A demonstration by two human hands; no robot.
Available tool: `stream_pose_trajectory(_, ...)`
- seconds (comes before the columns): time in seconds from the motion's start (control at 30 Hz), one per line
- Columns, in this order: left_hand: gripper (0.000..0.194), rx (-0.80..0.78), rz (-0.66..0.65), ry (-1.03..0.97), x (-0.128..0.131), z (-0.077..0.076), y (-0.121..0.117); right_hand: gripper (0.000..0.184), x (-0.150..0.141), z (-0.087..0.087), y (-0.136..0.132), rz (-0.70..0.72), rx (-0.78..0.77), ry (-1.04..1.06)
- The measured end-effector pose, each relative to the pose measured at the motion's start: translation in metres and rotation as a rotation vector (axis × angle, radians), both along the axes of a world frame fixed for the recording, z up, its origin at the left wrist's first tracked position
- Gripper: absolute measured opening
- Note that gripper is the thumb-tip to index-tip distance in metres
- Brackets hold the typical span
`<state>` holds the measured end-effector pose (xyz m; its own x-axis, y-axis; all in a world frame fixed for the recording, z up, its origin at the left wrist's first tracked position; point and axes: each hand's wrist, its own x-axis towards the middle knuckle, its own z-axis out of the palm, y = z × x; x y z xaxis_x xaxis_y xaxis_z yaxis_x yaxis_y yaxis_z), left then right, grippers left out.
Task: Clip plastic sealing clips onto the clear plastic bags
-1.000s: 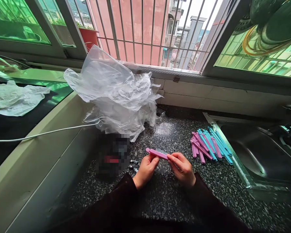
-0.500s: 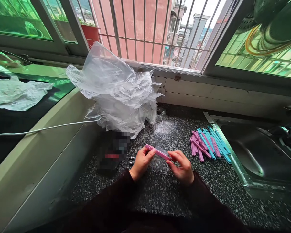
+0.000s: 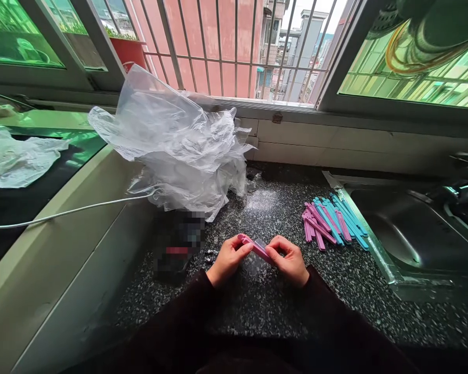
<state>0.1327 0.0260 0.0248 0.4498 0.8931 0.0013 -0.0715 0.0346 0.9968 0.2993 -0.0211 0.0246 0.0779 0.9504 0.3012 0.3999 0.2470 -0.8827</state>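
Observation:
Between my two hands is a pink bag-sealing clip (image 3: 255,247), held slanting down to the right above the speckled counter. Its left end is pinched by the thumb and fingers of my left hand (image 3: 228,261). At the other end, my right hand (image 3: 291,261) grips it with thumb and bent fingers, which hide that end. A small piece of clear plastic (image 3: 260,242) shows along the clip's upper edge; how it is attached I cannot tell. Several loose pink and blue clips (image 3: 331,222) lie in a pile to the right.
Crumpled clear plastic bags (image 3: 179,140) are heaped at the back left, below the barred window. A steel sink (image 3: 398,228) borders the counter on the right. A white cable (image 3: 70,212) crosses the left side. Blurred dark objects (image 3: 179,249) lie left of my hands.
My right hand has closed in on the pink clip, its fingers now more curled over the right end. Less of the clear plastic shows. The whole view has shifted slightly.

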Motion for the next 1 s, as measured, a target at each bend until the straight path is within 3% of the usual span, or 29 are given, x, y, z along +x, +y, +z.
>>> stream_pose_trajectory(0.23, 0.03, 0.018, -0.024, 0.003, -0.003, 0.006, 0.004, 0.03, 0.001, 0.002, 0.0, 0.186, -0.186, -0.012)
stream_pose_trajectory(0.43, 0.033, 0.068, 0.079, 0.04, -0.005, 0.01, 0.008, 0.031, -0.001, 0.0, -0.001, 0.155, -0.166, -0.035)
stream_pose_trajectory(0.87, 0.039, 0.056, 0.195, 0.024, -0.005, 0.003, 0.01, 0.028, -0.001, 0.001, 0.0, 0.184, -0.198, -0.043)
stream_pose_trajectory(1.0, 0.035, 0.014, 0.147, 0.025, -0.005, 0.006, 0.012, 0.029, 0.001, 0.003, 0.001, 0.137, -0.2, -0.035)
